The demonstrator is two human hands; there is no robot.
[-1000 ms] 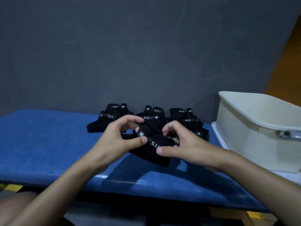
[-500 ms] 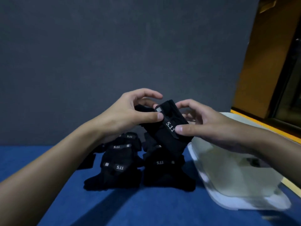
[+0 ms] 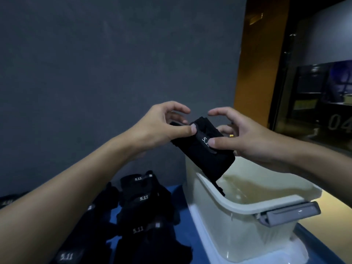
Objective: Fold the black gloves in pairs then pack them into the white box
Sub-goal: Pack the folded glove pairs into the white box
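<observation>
While the bundle was low over the blue table point(image 3: 181, 195) a second ago, it is now lifted and swung right. The folded glove pair point(image 3: 207, 155) hangs tilted over the white box point(image 3: 238, 204), and its lower end dips just past the left rim; I can't tell if it touches the inside wall. The left hand point(image 3: 162, 128) pinches the upper corner with its thumb, the other fingers arched loose above. The right hand point(image 3: 245, 138) grips the strap side, thumb pressed by the 5.11 label, index finger lifted free. Both hands are holding the same pair. The loose gloves point(image 3: 141, 199) lie on the table left of the box. The fold for this pair looks done and the carry is nearly over; lowering and letting go likely come next. The box looks otherwise empty, so most of the packing remains.
</observation>
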